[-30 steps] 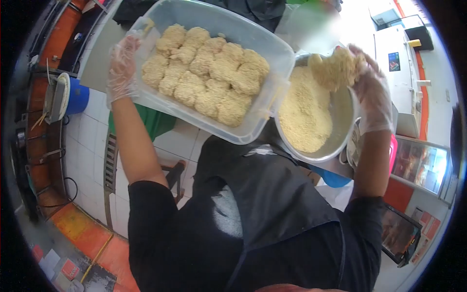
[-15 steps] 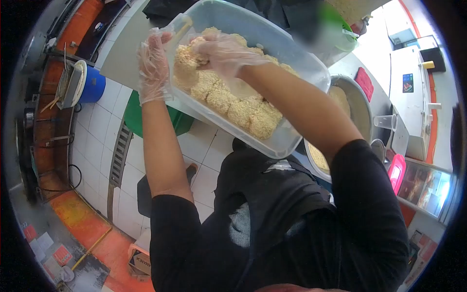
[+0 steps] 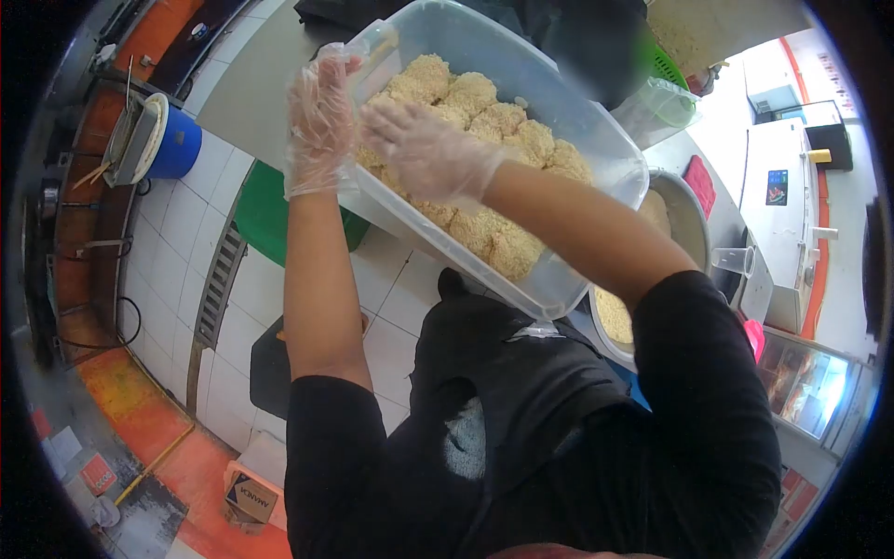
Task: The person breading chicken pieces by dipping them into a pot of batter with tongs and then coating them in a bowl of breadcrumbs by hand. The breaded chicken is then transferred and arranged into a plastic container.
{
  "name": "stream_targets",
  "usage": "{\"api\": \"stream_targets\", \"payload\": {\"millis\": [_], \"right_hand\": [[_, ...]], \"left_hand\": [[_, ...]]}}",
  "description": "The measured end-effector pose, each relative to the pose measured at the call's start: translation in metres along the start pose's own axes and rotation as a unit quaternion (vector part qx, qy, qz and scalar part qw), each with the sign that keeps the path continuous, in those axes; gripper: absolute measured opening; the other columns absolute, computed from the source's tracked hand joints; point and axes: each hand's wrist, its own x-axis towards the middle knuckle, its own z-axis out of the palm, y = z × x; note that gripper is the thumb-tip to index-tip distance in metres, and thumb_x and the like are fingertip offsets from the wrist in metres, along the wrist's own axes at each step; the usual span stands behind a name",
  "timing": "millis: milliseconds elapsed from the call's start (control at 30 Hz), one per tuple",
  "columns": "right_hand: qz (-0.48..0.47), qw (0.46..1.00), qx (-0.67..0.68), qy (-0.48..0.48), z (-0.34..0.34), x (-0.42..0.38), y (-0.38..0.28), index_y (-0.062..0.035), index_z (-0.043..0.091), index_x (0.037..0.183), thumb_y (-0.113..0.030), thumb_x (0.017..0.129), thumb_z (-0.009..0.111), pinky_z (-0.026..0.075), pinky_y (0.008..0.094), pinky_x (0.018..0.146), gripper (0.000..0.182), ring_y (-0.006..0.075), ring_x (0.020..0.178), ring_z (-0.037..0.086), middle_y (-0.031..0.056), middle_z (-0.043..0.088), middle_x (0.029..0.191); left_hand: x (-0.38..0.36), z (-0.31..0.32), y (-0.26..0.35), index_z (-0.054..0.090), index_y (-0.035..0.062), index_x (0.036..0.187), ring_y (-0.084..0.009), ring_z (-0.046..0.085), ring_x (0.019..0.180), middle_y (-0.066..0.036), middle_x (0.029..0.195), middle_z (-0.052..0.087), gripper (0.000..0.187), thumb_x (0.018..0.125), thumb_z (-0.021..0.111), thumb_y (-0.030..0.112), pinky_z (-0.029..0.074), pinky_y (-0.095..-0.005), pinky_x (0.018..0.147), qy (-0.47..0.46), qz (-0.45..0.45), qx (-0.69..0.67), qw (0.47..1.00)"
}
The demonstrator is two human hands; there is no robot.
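A large clear plastic container (image 3: 605, 140) holds several lumpy, crumb-coated pale yellow pieces (image 3: 517, 247). My right hand (image 3: 433, 154), in a clear plastic glove, is over the pieces at the container's left part, with its fingers stretched out and nothing visible held. At the container's left end is my left hand (image 3: 321, 126), also gloved. Its fingers point up beside the wall, and the crinkled glove blurs their exact contact with the rim.
Right of the container stand a metal bowl (image 3: 691, 219) and a tub of crumbs (image 3: 613, 317). A clear cup (image 3: 734, 261) lies near a red cloth (image 3: 699, 181). On the left are a blue bucket (image 3: 177, 147) and a green bin (image 3: 265, 214). A green basket (image 3: 669, 70) is at the back.
My right hand has let go of a coated piece and is now flatter, its fingers extended over the pieces. The left hand stays at the container's end.
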Motion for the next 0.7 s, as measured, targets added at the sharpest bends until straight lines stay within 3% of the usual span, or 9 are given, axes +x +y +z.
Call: {"api": "stream_targets", "payload": {"millis": [33,133,233,367,467,533,633,667,700], "right_hand": [[0.012,1.0,-0.018,-0.013,-0.002,0.006,-0.01,0.005,0.04,0.154,-0.032,0.098,0.049,0.025,0.0496,0.127,0.068,0.0354,0.155,0.029,0.0231,0.036,0.163],[0.025,0.996,-0.011,-0.091,0.009,0.017,-0.01,0.008,0.034,0.156,-0.036,0.098,0.046,0.023,0.0532,0.127,0.074,0.0363,0.155,0.028,0.0235,0.035,0.164],[0.068,0.983,0.043,-0.166,0.002,0.029,-0.01,0.0075,0.035,0.156,-0.033,0.096,0.048,0.022,0.0514,0.127,0.073,0.0354,0.156,0.027,0.0247,0.036,0.163],[0.115,0.992,-0.001,-0.042,0.017,0.032,-0.005,0.008,0.038,0.154,-0.03,0.094,0.05,0.023,0.0508,0.126,0.072,0.0356,0.154,0.032,0.0253,0.04,0.161],[0.199,0.978,0.041,-0.038,0.016,0.036,-0.011,0.0078,0.045,0.149,-0.028,0.092,0.052,0.027,0.0504,0.123,0.068,0.0364,0.148,0.04,0.0241,0.048,0.155],[0.231,0.961,0.064,-0.139,0.0,0.05,-0.012,0.0071,0.05,0.145,-0.027,0.092,0.053,0.031,0.0502,0.121,0.063,0.037,0.143,0.045,0.0229,0.05,0.152],[0.211,0.947,0.21,-0.12,-0.021,0.037,-0.02,0.0057,0.053,0.143,-0.027,0.089,0.057,0.032,0.0471,0.12,0.063,0.036,0.143,0.045,0.0213,0.053,0.151],[0.214,0.947,0.211,-0.11,-0.011,0.039,-0.019,0.0057,0.053,0.143,-0.027,0.089,0.057,0.032,0.0471,0.12,0.063,0.036,0.143,0.045,0.0213,0.053,0.151],[0.145,0.979,0.094,-0.104,0.012,0.039,-0.017,0.0055,0.054,0.142,-0.026,0.088,0.058,0.035,0.046,0.118,0.062,0.0354,0.143,0.045,0.0206,0.054,0.149]], "left_hand": [[-0.002,0.0,0.001,0.075,0.0008,0.105,-0.0379,0.069,0.1,-0.021,0.104,0.075,0.079,0.106,0.033,0.068,0.049,-0.0466,0.09,-0.002,0.002,-0.001,1.0],[-0.002,0.0,0.001,0.074,-0.0009,0.105,-0.0379,0.069,0.1,-0.021,0.105,0.075,0.079,0.106,0.034,0.067,0.049,-0.0468,0.091,0.0,-0.012,0.002,1.0],[-0.004,0.0,-0.003,0.074,-0.0014,0.105,-0.0358,0.069,0.101,-0.021,0.105,0.075,0.078,0.106,0.035,0.066,0.05,-0.0454,0.092,-0.01,0.005,-0.004,1.0],[-0.001,0.002,-0.003,0.073,-0.0011,0.107,-0.033,0.07,0.1,-0.019,0.105,0.075,0.076,0.107,0.036,0.065,0.05,-0.0448,0.093,-0.006,-0.002,0.005,1.0],[0.001,0.0,-0.009,0.072,-0.0017,0.109,-0.0323,0.07,0.099,-0.018,0.105,0.075,0.075,0.108,0.034,0.064,0.05,-0.0448,0.094,-0.018,-0.007,0.004,1.0],[0.0,0.001,-0.008,0.072,-0.0022,0.109,-0.0322,0.07,0.099,-0.018,0.104,0.075,0.076,0.108,0.034,0.064,0.05,-0.0449,0.094,-0.026,-0.012,0.004,1.0],[0.001,-0.002,-0.007,0.072,-0.004,0.113,-0.028,0.069,0.107,-0.018,0.11,0.074,0.077,0.109,0.031,0.061,0.052,-0.0426,0.096,-0.041,-0.013,0.024,0.999],[0.003,-0.003,-0.008,0.072,-0.0036,0.113,-0.0281,0.069,0.107,-0.018,0.109,0.074,0.076,0.109,0.03,0.06,0.052,-0.0426,0.096,-0.037,-0.022,0.03,0.999],[0.003,-0.002,-0.009,0.072,-0.0032,0.113,-0.0283,0.069,0.107,-0.018,0.108,0.074,0.075,0.109,0.03,0.059,0.052,-0.0427,0.097,-0.034,-0.033,0.035,0.998]]}}
